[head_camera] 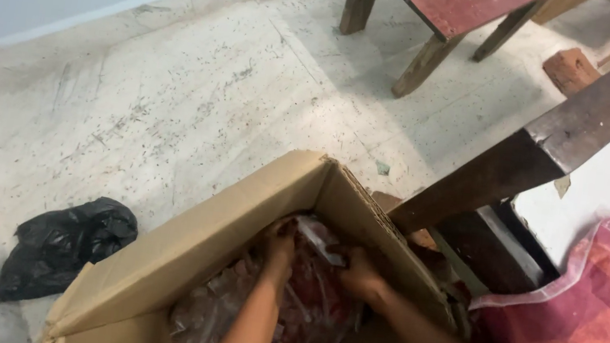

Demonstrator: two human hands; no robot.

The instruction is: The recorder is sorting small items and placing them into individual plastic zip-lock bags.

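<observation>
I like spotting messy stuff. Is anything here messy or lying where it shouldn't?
Yes. A crumpled black plastic bag lies loose on the scuffed floor left of the cardboard box. A small scrap lies on the floor beyond the box.

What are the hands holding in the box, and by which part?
Both hands, left and right, grip the clear plastic bag of reddish pieces at its upper end, inside the brown cardboard box.

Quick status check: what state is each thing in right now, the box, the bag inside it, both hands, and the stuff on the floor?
Cardboard box: open, flaps up.
Clear plastic bag of reddish pieces: inside the box, crumpled.
Left hand: in the box, grip closed on the bag.
Right hand: in the box, gripping the bag's top.
Black plastic bag: crumpled on the floor, untouched.
Red woven sack: beside the box.
</observation>
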